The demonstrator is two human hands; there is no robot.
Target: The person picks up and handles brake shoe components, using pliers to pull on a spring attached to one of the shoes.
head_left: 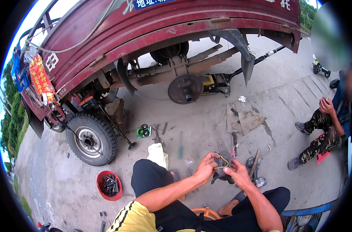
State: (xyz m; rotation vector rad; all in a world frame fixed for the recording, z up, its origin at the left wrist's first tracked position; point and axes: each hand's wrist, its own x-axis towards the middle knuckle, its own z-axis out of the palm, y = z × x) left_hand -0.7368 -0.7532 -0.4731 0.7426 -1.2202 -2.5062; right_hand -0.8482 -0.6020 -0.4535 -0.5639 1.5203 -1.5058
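Left fingers [210, 157] pinched on the grey glove's [222, 174] yellow cuff [221, 166] | right fingers [235, 165] at its other side, grip unclear from here | glove hanging between and below them | I'd stretch the cuff evenly, without twisting

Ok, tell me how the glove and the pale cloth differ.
Colour: the glove is dark grey with a yellow cuff edge; the cloth is nearly white.
Place: the glove is held up between the left hand and right hand; the cloth lies by the left knee, in neither hand.
Shared: both look soft.
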